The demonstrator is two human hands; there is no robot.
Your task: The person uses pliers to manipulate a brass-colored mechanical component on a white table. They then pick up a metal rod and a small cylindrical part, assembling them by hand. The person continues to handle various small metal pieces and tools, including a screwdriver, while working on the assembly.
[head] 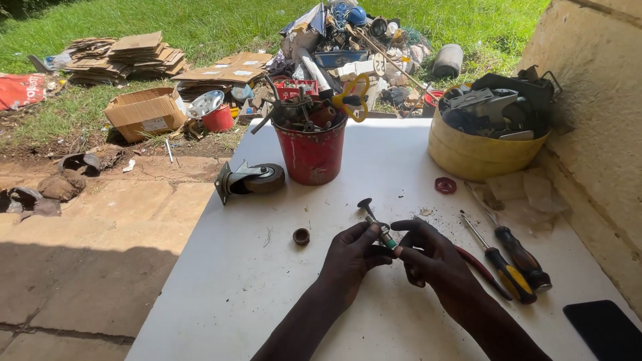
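We see both hands meeting over the white table top (267,294), a little in front of the red metal bucket (311,155), which we take as our landmark. The left hand (351,254) pinches the thin metal valve-like rod with a flat round head (374,219) near its lower end, and the right hand (428,257) closes its fingertips on the same end from the other side, so the two hands are pressed close together around it. The rod is lifted off the table and tilted, with its round head pointing up toward the bucket; in our judgement it is held so because the fingers work on the lower tip while the long stem stays free. The bucket is full to the rim with mixed metal scrap, and rods and a yellow handle stick out of it. To the right of the bucket stands a round yellow tub (471,155), loaded with dark grey metal parts. Left of the bucket a grey caster wheel with a steel bracket (251,179) lies on its side at the table edge. In front of the bucket, near the left hand, sits a small brown ring (301,236). Farther right of the hands lie two screwdrivers with black and yellow handles (511,267), put aside but in reach.
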